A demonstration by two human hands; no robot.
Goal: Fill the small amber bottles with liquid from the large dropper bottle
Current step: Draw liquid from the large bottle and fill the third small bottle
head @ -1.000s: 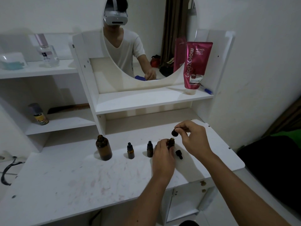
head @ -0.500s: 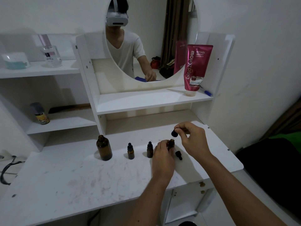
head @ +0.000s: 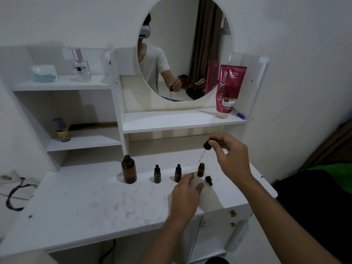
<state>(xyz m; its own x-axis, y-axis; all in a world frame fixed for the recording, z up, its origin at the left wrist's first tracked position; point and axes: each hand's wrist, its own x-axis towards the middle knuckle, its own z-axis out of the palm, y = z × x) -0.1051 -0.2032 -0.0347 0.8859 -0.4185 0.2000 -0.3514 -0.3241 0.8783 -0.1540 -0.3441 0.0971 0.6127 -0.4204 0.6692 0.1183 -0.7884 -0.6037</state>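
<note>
Three small amber bottles stand in a row on the white desk [head: 80, 212], and only the one nearest the grip, the open small bottle [head: 201, 169], has its cap off; that small cap [head: 208, 180] lies on the desk just beside it. In the single head view, the step in hand appears to be dosing this bottle: the right hand [head: 231, 158] pinches the black bulb of the dropper [head: 206, 145] between thumb and fingertips, and the glass stem slants down from the pinch toward the bottle's mouth. The tip is faint against the white desk, so whether it hangs above the neck or beside it cannot be told for sure.

The two capped small bottles [head: 157, 174] sit farther out from the grip, and the large dropper bottle [head: 129, 169] stands uncapped at the far end of the row, well apart from the pinch.

The left hand [head: 187, 195] lies low over the desk below and beside the grip, fingers loosely spread toward the open bottle and holding nothing, close to the bottle but apart from it.

The next move likely calls for centring the tip over the narrow neck, then a gentle squeeze of the bulb, with the free hand steadying the light bottle against tipping.
</note>
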